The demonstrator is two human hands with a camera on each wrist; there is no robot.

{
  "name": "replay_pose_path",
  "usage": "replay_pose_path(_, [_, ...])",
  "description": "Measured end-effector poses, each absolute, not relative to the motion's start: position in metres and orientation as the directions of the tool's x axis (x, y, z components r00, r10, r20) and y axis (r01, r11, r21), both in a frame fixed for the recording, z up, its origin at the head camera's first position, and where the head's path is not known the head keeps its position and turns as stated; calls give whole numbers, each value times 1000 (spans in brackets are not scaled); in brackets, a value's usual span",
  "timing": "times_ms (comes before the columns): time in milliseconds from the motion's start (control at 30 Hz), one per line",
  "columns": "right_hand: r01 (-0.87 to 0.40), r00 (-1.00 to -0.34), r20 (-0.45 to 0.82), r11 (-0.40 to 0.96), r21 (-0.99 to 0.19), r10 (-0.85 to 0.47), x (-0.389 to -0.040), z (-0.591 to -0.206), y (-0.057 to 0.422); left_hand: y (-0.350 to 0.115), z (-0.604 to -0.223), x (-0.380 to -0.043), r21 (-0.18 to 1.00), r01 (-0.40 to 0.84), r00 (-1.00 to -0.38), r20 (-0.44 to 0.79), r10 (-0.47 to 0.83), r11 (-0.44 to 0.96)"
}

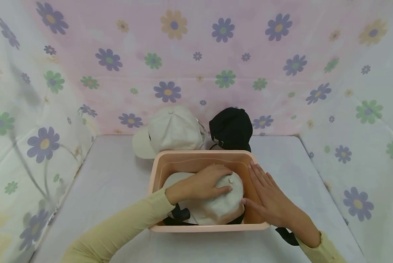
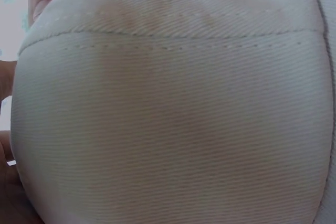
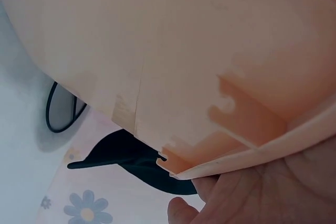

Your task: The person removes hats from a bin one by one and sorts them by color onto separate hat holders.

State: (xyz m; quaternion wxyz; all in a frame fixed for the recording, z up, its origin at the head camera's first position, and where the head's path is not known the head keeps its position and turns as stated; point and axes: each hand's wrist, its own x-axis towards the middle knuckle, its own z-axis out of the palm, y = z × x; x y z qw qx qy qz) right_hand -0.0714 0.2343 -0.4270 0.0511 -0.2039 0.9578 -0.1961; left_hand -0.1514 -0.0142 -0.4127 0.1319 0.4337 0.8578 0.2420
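Observation:
A peach plastic bin (image 1: 209, 228) holds an off-white cap (image 1: 209, 212), crown up, its pale brim toward the left. Under the cap a dark edge (image 1: 237, 219) shows along the near wall. My left hand (image 1: 204, 184) lies palm down over the crown, fingers and thumb spread on the fabric. In the left wrist view the cap's stitched cloth (image 2: 173, 119) fills most of the picture. My right hand (image 1: 270, 199) lies along the bin's right rim, fingers straight and thumb on the inner side. The right wrist view shows the bin's outer wall (image 3: 131, 35) and the palm against its rim.
Behind the bin, a second off-white cap (image 1: 174, 128) sits at the left and a black cap (image 1: 232, 128) at the right. The white table (image 1: 117, 182) ends at a flower-patterned cloth wall (image 1: 189, 65), with more patterned cloth on both sides.

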Motion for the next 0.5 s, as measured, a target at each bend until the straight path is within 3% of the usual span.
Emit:
replay_pose_path(300, [-364, -914, -16, 837, -408, -405, -70, -427, 234, -14, -414, -149, 516, 636, -638, -67, 767, 574])
replay_pose_path(500, [-378, -911, 4, 829, -412, -413, -69, -429, 234, -15, -418, -152, 465, 685, -614, -47, 788, 561])
